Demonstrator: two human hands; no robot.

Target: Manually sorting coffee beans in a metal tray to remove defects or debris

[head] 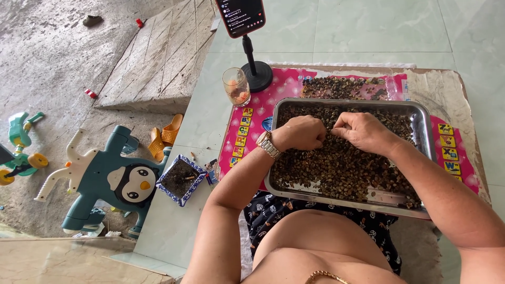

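While both hands meet over the steel tray point(424, 131) | our left hand point(302, 132) curls closed, our right hand point(363, 131) pinches among small dark shells point(342, 168) | tray rests on our lap for close reach.

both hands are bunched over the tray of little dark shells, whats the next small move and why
Probably draw the right hand aside toward the separate heap beyond the metal tray. Its fingertips look pinched together over the small dark shells, close beside the left hand, though whether they hold one is unclear.

You get bright, even daylight; soft shadows, mild glare on tray rim point(424, 124) and tiles point(368, 26), sharp throughout, edges slightly bowed.
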